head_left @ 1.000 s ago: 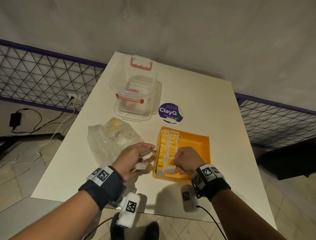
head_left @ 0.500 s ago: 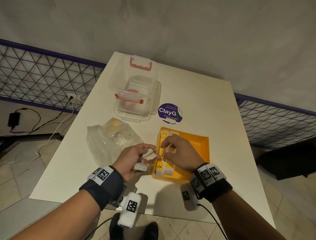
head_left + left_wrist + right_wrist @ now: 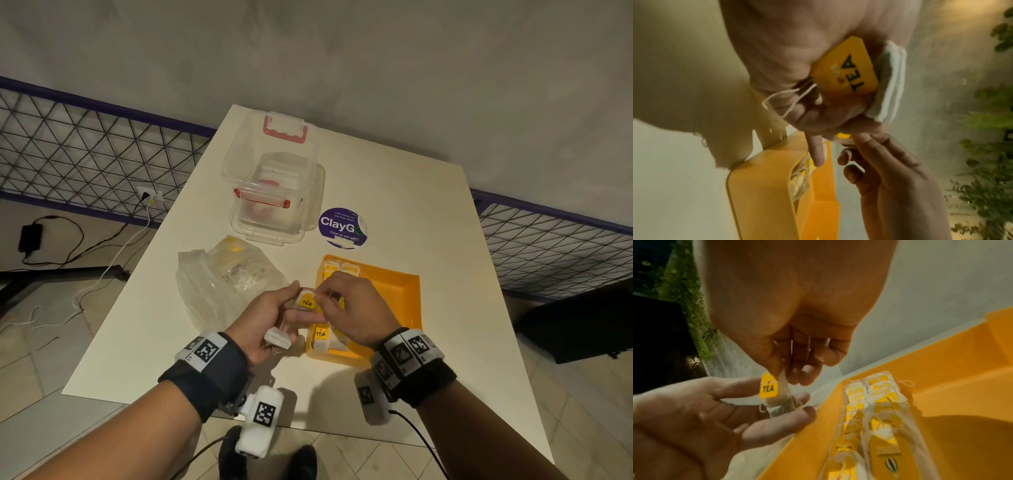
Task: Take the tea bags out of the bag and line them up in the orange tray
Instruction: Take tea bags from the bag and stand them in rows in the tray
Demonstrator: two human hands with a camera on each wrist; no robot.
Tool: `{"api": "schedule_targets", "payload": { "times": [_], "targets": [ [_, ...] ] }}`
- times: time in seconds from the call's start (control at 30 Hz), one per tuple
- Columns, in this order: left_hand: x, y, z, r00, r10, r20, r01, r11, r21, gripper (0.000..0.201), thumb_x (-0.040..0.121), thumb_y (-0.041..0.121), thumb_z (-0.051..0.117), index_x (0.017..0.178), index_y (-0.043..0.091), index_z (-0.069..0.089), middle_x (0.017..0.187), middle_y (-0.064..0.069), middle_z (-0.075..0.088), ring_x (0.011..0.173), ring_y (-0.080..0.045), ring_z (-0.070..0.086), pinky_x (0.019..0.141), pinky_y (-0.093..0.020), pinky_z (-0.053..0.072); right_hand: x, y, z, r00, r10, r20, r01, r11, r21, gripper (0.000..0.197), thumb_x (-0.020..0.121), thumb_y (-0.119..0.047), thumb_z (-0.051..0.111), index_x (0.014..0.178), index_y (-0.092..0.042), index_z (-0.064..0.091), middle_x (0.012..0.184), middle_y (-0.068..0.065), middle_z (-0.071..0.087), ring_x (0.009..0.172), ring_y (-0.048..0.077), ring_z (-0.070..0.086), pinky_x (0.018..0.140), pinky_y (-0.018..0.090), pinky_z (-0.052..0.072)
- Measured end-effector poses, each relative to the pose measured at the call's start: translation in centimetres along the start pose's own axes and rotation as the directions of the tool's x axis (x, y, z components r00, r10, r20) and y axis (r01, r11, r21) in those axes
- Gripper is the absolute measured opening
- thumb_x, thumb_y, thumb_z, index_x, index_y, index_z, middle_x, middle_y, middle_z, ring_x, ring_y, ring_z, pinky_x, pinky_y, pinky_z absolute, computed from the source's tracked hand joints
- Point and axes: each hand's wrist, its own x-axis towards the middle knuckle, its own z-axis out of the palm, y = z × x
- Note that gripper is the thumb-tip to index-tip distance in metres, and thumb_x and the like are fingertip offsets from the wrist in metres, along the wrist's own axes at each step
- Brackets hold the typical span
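My left hand hovers just left of the orange tray and grips a few tea bags in its curled fingers. A yellow TEA tag lies against the palm. My right hand reaches across the tray's left rim and pinches one tea bag by its top, while that bag still rests on the left fingers. Two rows of tea bags lie along the tray's left side. The crumpled clear plastic bag lies left of my hands with some tea bags inside.
A clear lidded container with red clips stands behind the bag. A round purple sticker lies beside it. The tray's right half is bare. The white table ends near my wrists; wire fencing runs on both sides.
My right hand rose from the tea bags at the tray's near end and moved left to my left hand, where it now pinches a tea bag. The left hand lifted slightly.
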Motion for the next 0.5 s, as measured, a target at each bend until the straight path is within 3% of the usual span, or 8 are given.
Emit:
{"api": "schedule_targets", "payload": {
  "times": [0.07,0.1,0.2,0.27,0.4,0.5],
  "targets": [
    [-0.3,-0.1,0.2,0.996,0.079,0.045,-0.083,0.993,0.079,0.035,0.099,0.026,0.051,0.128,0.009,0.061,0.114,-0.023,0.070,0.060,-0.015,0.069,0.034,-0.019,0.040,0.2,0.0,-0.5,0.997,0.069,-0.041,-0.067,0.997,0.033,0.010,0.088,-0.015,0.063,0.081,-0.015,0.070,0.073,-0.012,0.059,0.071,0.012,0.057,0.071,0.038,0.052],
    [-0.4,-0.1,0.3,0.992,0.119,0.049,-0.124,0.984,0.124,0.031,0.098,0.018,0.054,0.127,0.009,0.062,0.115,-0.023,0.070,0.063,-0.013,0.070,0.035,-0.020,0.041,0.2,0.1,-0.7,0.993,0.102,-0.053,-0.099,0.994,0.046,0.009,0.086,-0.014,0.064,0.078,-0.016,0.068,0.069,-0.014,0.057,0.069,0.011,0.057,0.069,0.038,0.052],
    [-0.4,-0.4,0.4,0.978,0.211,-0.008,-0.201,0.945,0.257,0.016,0.094,0.009,0.060,0.107,0.002,0.067,0.105,-0.017,0.072,0.039,-0.013,0.054,0.037,-0.019,0.041,0.4,0.2,-1.1,0.980,0.179,-0.088,-0.168,0.978,0.120,0.009,0.081,-0.012,0.066,0.074,-0.017,0.066,0.064,-0.006,0.060,0.065,0.012,0.056,0.067,0.037,0.051],
    [-0.2,-0.5,0.1,0.965,0.258,-0.041,-0.235,0.925,0.298,0.012,0.093,0.011,0.063,0.098,0.002,0.069,0.096,-0.015,0.068,0.037,-0.013,0.049,0.038,-0.020,0.042,0.3,0.2,-1.1,0.975,0.207,-0.086,-0.188,0.965,0.185,0.007,0.083,-0.013,0.068,0.077,-0.017,0.067,0.069,0.003,0.065,0.065,0.015,0.057,0.067,0.034,0.050],
    [0.0,-0.6,0.1,0.952,0.304,-0.047,-0.273,0.905,0.326,0.018,0.093,0.013,0.064,0.102,-0.002,0.069,0.094,-0.017,0.067,0.041,-0.011,0.051,0.039,-0.019,0.044,0.3,0.2,-1.0,0.956,0.294,-0.018,-0.264,0.882,0.390,0.005,0.084,-0.013,0.075,0.085,-0.013,0.070,0.075,0.011,0.070,0.064,0.018,0.063,0.067,0.033,0.053],
    [-0.2,-0.4,0.3,0.949,0.312,-0.052,-0.281,0.906,0.318,0.019,0.094,0.013,0.063,0.106,-0.001,0.067,0.099,-0.022,0.069,0.040,-0.009,0.053,0.039,-0.019,0.044,0.1,0.0,-1.4,0.950,0.310,-0.039,-0.268,0.873,0.408,0.005,0.083,-0.010,0.076,0.083,-0.012,0.071,0.078,0.008,0.070,0.069,0.020,0.063,0.069,0.030,0.053]
  ]
}}
